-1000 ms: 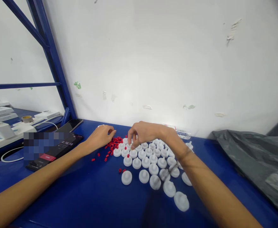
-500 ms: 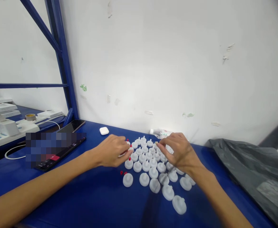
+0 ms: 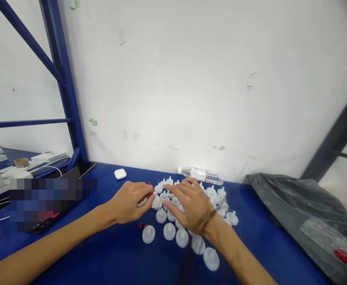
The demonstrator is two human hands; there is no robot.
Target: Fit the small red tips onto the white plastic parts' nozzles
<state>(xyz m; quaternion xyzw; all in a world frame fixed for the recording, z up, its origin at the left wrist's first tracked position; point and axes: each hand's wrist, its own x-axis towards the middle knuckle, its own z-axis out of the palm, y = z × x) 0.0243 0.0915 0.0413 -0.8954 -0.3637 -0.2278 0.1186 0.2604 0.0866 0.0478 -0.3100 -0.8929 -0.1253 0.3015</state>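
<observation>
The left hand [image 3: 132, 203] curls its fingers beside a white cap [image 3: 156, 203], pinch unclear; the right hand [image 3: 191, 206], fingers spread, hovers over more domed pieces [image 3: 169, 232].

Left forearm [image 3: 69, 236] and right forearm [image 3: 238, 255] are showing bare and slim; a dark shadow [image 3: 211, 215] is crossing the right wrist [image 3: 209, 226].
</observation>
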